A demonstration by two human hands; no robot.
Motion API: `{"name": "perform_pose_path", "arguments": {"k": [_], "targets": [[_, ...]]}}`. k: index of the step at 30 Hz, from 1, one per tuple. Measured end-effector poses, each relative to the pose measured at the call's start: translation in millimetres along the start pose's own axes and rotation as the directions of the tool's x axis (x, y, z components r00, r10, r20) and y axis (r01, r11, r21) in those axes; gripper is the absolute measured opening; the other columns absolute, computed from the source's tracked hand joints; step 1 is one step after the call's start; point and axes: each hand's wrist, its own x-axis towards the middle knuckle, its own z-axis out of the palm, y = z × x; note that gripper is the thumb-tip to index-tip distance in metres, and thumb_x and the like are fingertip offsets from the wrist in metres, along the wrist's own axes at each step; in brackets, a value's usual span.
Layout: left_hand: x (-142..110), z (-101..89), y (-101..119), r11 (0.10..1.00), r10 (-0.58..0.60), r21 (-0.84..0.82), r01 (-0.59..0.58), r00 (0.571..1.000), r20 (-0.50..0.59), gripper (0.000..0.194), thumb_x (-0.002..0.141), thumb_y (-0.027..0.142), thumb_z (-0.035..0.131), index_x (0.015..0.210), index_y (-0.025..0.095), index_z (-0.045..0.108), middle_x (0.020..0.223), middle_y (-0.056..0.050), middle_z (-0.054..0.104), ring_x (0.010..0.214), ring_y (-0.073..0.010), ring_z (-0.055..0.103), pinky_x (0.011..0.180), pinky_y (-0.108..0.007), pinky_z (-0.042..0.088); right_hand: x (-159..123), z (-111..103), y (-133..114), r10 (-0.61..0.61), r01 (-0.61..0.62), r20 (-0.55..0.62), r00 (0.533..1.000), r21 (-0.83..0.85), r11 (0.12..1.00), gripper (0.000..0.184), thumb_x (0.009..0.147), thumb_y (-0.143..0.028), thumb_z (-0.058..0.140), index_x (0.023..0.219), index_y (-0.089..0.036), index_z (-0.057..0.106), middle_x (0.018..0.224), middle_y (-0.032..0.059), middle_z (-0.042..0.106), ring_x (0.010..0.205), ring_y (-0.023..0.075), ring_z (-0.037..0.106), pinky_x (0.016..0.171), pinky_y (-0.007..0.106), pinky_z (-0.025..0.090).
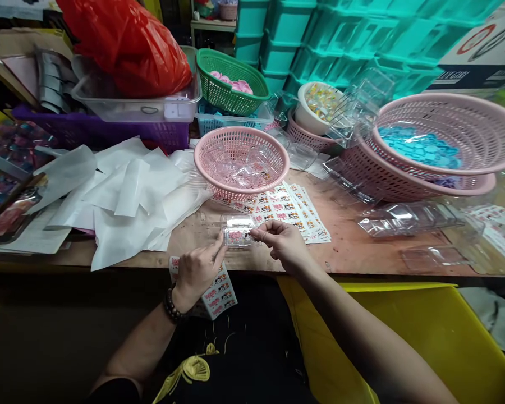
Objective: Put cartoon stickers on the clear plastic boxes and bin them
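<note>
A small clear plastic case lies at the table's front edge, with a printed cat sticker on its near face. The fingers of my left hand are closed at the case's left end. From the right, my right hand pinches the case's right end between thumb and forefinger; whether a sticker edge is also in that pinch is hard to make out. A sheet of cat stickers hangs below the table edge, partly behind my left hand and over my lap.
Behind the case stands a pink basket of clear cases, beside sticker sheets. White backing papers pile up on the left. At right are empty clear cases and large pink baskets with blue pieces.
</note>
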Motion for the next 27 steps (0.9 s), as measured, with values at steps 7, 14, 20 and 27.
{"name": "perform_pose_path", "arguments": {"k": [7,14,20,27], "targets": [[-0.6,-0.1,-0.5,0.998,-0.056,0.026,0.055,0.996,0.070,0.034,0.098,0.036,0.056,0.121,0.020,0.075,0.066,-0.006,0.076,0.052,-0.0156,0.065,0.052,-0.028,0.032,-0.6,1.0,-0.1,-0.019,0.019,-0.003,1.000,-0.011,1.000,0.047,0.044,-0.050,0.091,0.059,-0.018,0.060,0.057,-0.0020,0.057,0.048,0.0057,0.034,0.043,0.024,0.019],[-1.3,-3.7,4.2,0.993,-0.111,0.048,0.106,0.987,0.119,0.046,0.094,0.044,0.059,0.132,0.019,0.068,0.063,-0.006,0.074,0.053,-0.0175,0.063,0.053,-0.027,0.035,1.0,0.7,2.9,-0.067,0.067,0.005,0.998,-0.038,0.997,0.045,0.049,-0.052,0.089,0.060,-0.019,0.059,0.057,-0.0013,0.057,0.048,0.0076,0.036,0.043,0.025,0.022],[3.1,-10.5,11.1,0.999,-0.022,-0.042,0.033,0.970,0.241,0.043,0.094,0.040,0.061,0.136,0.029,0.064,0.076,-0.002,0.078,0.059,-0.0163,0.066,0.055,-0.026,0.036,-1.8,4.2,7.6,-0.232,0.234,0.035,0.972,-0.202,0.951,0.048,0.059,-0.061,0.081,0.061,-0.021,0.056,0.060,-0.0005,0.057,0.056,0.0125,0.046,0.054,0.028,0.035],[7.1,-13.9,3.9,0.978,-0.091,-0.149,0.145,0.943,0.320,0.056,0.095,0.043,0.060,0.148,0.029,0.050,0.090,-0.002,0.077,0.074,-0.0170,0.070,0.065,-0.025,0.044,3.3,-19.2,11.8,-0.368,0.237,-0.113,0.923,-0.585,0.775,0.048,0.074,-0.064,0.071,0.094,-0.022,0.058,0.065,-0.0021,0.055,0.062,0.0181,0.051,0.061,0.030,0.035]]}}
